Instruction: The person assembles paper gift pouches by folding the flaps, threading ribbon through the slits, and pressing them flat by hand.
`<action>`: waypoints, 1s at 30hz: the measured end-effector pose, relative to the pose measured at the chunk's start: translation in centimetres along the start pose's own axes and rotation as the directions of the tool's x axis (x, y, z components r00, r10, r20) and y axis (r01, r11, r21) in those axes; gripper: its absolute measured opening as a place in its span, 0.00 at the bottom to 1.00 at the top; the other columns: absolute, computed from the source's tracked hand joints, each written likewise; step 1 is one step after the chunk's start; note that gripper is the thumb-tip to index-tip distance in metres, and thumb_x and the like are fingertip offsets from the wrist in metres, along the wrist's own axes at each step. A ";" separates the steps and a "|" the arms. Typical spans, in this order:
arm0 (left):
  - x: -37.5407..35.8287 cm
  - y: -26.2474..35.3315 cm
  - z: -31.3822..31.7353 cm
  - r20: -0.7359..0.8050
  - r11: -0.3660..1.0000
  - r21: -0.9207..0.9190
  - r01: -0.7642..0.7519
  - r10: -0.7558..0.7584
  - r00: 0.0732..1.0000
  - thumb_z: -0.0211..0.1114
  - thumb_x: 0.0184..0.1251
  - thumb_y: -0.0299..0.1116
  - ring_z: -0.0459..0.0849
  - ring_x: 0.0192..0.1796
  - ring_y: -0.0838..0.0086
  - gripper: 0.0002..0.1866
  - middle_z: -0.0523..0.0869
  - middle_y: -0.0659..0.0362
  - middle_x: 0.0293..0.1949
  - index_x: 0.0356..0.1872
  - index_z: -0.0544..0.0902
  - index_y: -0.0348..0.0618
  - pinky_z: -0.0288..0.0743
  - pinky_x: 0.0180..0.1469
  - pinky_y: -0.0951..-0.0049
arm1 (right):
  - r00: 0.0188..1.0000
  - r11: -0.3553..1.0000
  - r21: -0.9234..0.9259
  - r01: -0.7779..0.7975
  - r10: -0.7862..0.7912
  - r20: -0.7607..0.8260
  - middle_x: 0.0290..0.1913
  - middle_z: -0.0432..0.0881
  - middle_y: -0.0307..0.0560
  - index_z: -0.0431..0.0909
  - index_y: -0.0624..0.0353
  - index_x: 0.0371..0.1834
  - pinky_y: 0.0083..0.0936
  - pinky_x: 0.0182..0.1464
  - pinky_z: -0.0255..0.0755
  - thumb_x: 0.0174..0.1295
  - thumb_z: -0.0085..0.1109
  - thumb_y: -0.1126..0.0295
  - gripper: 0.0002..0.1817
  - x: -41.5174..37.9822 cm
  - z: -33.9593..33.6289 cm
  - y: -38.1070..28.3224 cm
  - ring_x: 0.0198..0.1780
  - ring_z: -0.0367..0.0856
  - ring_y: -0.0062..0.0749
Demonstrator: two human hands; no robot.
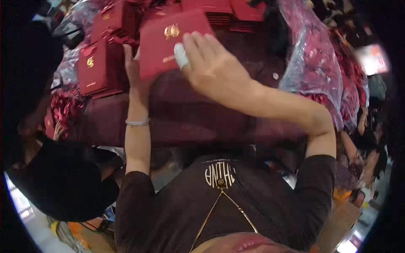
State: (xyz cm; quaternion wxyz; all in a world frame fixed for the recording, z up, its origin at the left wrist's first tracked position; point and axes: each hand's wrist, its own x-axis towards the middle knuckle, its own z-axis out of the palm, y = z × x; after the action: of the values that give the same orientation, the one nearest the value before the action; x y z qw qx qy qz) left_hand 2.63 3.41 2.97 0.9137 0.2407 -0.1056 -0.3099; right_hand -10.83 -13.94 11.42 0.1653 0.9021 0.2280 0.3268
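A flat red gift bag (154, 46) with gold print is held up over the dark red table, its outline slightly blurred. My left hand (136, 69) grips it by the left edge, thumb raised along the side and the other fingers mostly hidden behind it. Across the front of the bag lies my right hand (215, 69), its back toward me and its fingers stretched out over the lower right part. A white wrap (181, 55) covers one digit of that hand.
Beside my left hand stand more red gift bags (97, 69) with ribbons. Stacked red pieces (217, 19) lie at the back. Clear plastic (312, 59) covers red goods on the right. A dark rounded shape (63, 181) fills the lower left, and other people's arms (349, 147) show at the right.
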 end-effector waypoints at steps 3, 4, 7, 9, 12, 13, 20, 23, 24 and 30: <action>0.2 -2.0 0.5 -0.214 0.668 0.731 0.138 0.033 0.976 0.58 0.67 0.46 0.78 0.54 0.67 0.29 0.78 0.49 0.54 0.60 0.70 0.33 0.69 0.59 0.69 | 0.992 0.963 0.268 -0.026 -0.007 0.123 0.54 0.74 0.64 0.74 0.68 0.49 0.41 0.60 0.66 0.57 0.49 0.66 0.20 -7.0 1.8 -2.7 0.59 0.72 0.52; 0.4 -3.4 0.1 -0.162 0.365 0.922 0.129 0.061 0.985 0.62 0.66 0.39 0.79 0.51 0.72 0.24 0.80 0.51 0.52 0.57 0.74 0.33 0.70 0.57 0.73 | 0.984 0.925 0.367 -0.094 0.031 0.175 0.56 0.74 0.61 0.74 0.65 0.50 0.41 0.62 0.64 0.57 0.51 0.65 0.20 -8.8 1.6 -3.0 0.61 0.71 0.50; -0.1 -5.0 0.3 -0.054 0.047 0.998 0.047 0.175 0.983 0.66 0.61 0.34 0.81 0.45 0.73 0.16 0.83 0.55 0.46 0.48 0.81 0.37 0.73 0.50 0.74 | 0.934 0.604 0.712 -0.357 0.247 0.259 0.56 0.75 0.52 0.76 0.57 0.52 0.38 0.60 0.68 0.56 0.63 0.62 0.21 -14.0 -2.1 -3.4 0.59 0.74 0.43; -0.6 -5.5 0.7 0.225 -0.378 0.919 -0.116 0.258 0.940 0.68 0.59 0.36 0.81 0.46 0.65 0.16 0.83 0.54 0.43 0.46 0.82 0.39 0.72 0.52 0.69 | 0.879 0.486 0.761 -0.431 0.415 0.234 0.48 0.80 0.49 0.80 0.56 0.48 0.33 0.51 0.74 0.53 0.66 0.66 0.18 -17.0 -5.1 -2.4 0.50 0.79 0.41; -0.8 -5.5 1.3 0.343 -0.505 0.839 -0.204 0.200 0.918 0.70 0.56 0.36 0.77 0.51 0.60 0.18 0.81 0.52 0.45 0.46 0.82 0.40 0.71 0.54 0.66 | 0.581 0.401 0.509 -0.761 0.771 0.261 0.35 0.82 0.48 0.83 0.58 0.40 0.30 0.38 0.75 0.49 0.69 0.73 0.13 -20.6 -8.8 0.3 0.36 0.81 0.39; -0.9 -5.3 1.9 0.275 -0.448 0.874 -0.185 0.143 0.951 0.70 0.55 0.36 0.77 0.52 0.60 0.19 0.80 0.52 0.46 0.46 0.82 0.40 0.71 0.55 0.66 | 0.508 0.405 0.404 -0.820 0.840 0.189 0.34 0.81 0.48 0.83 0.58 0.40 0.28 0.37 0.73 0.49 0.68 0.75 0.13 -21.4 -9.4 1.7 0.34 0.80 0.39; -1.6 -4.9 2.4 0.165 -0.409 0.897 -0.169 -0.046 0.985 0.73 0.50 0.39 0.74 0.55 0.58 0.29 0.77 0.49 0.52 0.54 0.77 0.38 0.68 0.57 0.64 | 0.506 0.491 0.149 -0.859 0.765 0.398 0.42 0.81 0.49 0.80 0.58 0.41 0.33 0.47 0.71 0.54 0.62 0.71 0.11 -25.5 -7.1 5.7 0.45 0.77 0.43; -1.9 -5.3 2.2 0.200 -0.464 0.868 -0.175 0.004 0.980 0.74 0.48 0.42 0.73 0.54 0.54 0.34 0.75 0.46 0.51 0.57 0.74 0.37 0.68 0.57 0.62 | 0.397 0.515 -0.110 -0.850 0.765 0.506 0.39 0.79 0.47 0.80 0.56 0.43 0.36 0.47 0.67 0.54 0.63 0.63 0.15 -25.2 -5.2 4.6 0.42 0.76 0.43; -1.8 -5.4 1.9 0.219 -0.475 0.861 -0.183 0.022 0.975 0.73 0.48 0.43 0.73 0.54 0.54 0.35 0.75 0.45 0.51 0.57 0.73 0.37 0.68 0.56 0.61 | 0.450 0.571 -0.161 -0.805 0.765 0.461 0.37 0.79 0.47 0.80 0.56 0.44 0.36 0.45 0.66 0.55 0.62 0.63 0.15 -26.1 -4.2 4.3 0.40 0.76 0.42; -2.0 -5.7 2.7 0.168 -0.508 0.851 -0.136 0.017 0.986 0.73 0.49 0.43 0.74 0.53 0.54 0.31 0.76 0.46 0.49 0.53 0.76 0.36 0.69 0.55 0.61 | 0.020 0.047 -0.062 -0.997 0.927 0.374 0.33 0.77 0.49 0.78 0.63 0.47 0.28 0.37 0.68 0.58 0.62 0.72 0.14 -24.1 -5.5 3.6 0.34 0.74 0.39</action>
State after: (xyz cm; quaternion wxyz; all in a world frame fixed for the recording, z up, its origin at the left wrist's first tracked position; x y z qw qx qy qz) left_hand -2.76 -0.31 2.38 0.2644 0.8904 -0.3704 0.0003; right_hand -29.81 -28.70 4.68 -0.1689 0.8623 -0.4443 0.1748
